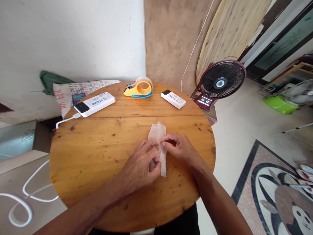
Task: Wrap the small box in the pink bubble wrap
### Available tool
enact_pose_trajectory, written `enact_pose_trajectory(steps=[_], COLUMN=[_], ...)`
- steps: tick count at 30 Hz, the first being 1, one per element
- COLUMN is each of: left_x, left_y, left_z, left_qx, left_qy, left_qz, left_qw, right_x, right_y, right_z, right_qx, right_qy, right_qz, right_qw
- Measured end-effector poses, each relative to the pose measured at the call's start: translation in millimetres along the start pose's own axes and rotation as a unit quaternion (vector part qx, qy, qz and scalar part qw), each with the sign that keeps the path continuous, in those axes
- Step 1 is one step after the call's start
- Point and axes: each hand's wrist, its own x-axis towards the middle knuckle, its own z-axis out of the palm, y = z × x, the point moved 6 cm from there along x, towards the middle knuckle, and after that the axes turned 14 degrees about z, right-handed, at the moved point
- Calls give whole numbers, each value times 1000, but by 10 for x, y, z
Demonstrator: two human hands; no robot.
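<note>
Left hand [144, 163] and right hand [177, 147], fingers curled, pinched a thin white tissue strip [160, 143] lying on the round wooden table [97, 156]

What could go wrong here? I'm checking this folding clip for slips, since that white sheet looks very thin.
The thin white sheet is pinched between the left hand and the right hand; pulled apart, it might tear. Only the fingers pin it to the wooden table, so its free far end could shift or crease. The floor fan stands close by; whether it is running cannot be told, but a draught could lift the sheet.
</note>
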Motion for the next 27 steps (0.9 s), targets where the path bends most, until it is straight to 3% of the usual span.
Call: enact_pose_trajectory(steps=[6,13,21,23,27], left_x=[-10,27,23,22,17], left_y=[47,92,61,64,76], left_z=[-54,-16,4,5,4], left_qx=[35,17,-23,-20,-18], left_qy=[28,-13,-3,-1,4], left_qz=[12,63,48,50,61], left_qw=[999,998,999,999,998], right_x=[10,67,196,242,331], right_y=[-1,34,356,437,482], right_z=[59,121,-201,-202,-72], right_qx=[-63,-108,-26,-7,76], right_qy=[-12,9,165,156,70], right_qz=[-22,-15,74,98,118], right_qw=[998,994,983,983,988])
